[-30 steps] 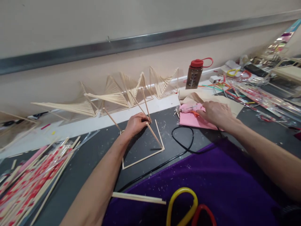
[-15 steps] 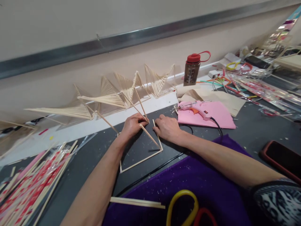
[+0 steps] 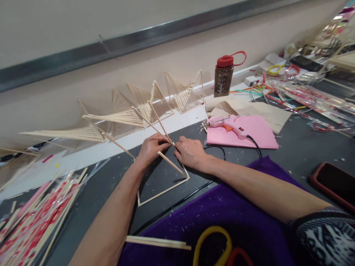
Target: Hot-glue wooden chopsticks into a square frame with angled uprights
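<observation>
A frame of thin wooden sticks lies on the dark tabletop, with a few sticks rising from its corners. At its far corner, my left hand pinches the joint where two upright wooden sticks meet. My right hand grips the frame's right-hand stick close to that same corner, fingertips almost touching the left ones. Fingers hide the exact contact. A pink hot glue gun rests on a pink sheet to the right of my hands.
Several twisted stick models stand along the wall. A red-lidded bottle is behind the glue gun. Bagged sticks lie at left, a phone at right. Purple cloth, loose sticks and yellow-handled scissors are in front.
My right hand has shifted left and closed on the side stick, bringing its end against the far corner. My left hand keeps its pinch there. The view has shifted slightly.
</observation>
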The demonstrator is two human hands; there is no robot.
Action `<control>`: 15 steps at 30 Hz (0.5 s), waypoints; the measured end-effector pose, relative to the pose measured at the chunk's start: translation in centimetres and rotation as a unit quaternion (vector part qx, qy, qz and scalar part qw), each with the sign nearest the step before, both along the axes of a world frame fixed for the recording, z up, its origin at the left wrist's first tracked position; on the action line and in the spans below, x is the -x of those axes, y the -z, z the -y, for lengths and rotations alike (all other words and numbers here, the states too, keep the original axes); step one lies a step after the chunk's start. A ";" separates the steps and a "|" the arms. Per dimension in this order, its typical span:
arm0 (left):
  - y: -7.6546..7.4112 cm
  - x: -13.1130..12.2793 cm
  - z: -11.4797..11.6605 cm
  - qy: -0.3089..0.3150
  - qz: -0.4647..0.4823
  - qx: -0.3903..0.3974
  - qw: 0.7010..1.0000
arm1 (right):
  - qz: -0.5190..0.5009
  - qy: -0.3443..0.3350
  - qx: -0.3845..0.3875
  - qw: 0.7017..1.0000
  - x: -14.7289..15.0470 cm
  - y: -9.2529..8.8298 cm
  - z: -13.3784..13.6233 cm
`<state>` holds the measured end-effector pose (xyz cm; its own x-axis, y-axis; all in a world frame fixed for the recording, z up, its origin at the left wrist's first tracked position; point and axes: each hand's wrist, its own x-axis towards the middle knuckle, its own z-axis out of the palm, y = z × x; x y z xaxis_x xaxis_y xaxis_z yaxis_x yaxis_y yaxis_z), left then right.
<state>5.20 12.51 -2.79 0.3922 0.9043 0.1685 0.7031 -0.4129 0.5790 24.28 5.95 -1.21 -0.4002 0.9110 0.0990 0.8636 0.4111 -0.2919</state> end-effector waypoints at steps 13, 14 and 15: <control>-0.5 -0.4 0.3 -0.002 0.015 0.014 1.000 | -0.008 -0.008 0.001 1.000 0.4 0.1 -0.5; -0.5 -0.4 0.4 -0.001 0.016 0.008 1.000 | -0.008 -0.010 0.001 1.000 0.5 0.1 -0.5; -0.5 -0.4 0.4 -0.001 0.016 0.003 1.000 | -0.009 -0.012 0.000 1.000 0.5 0.1 -0.6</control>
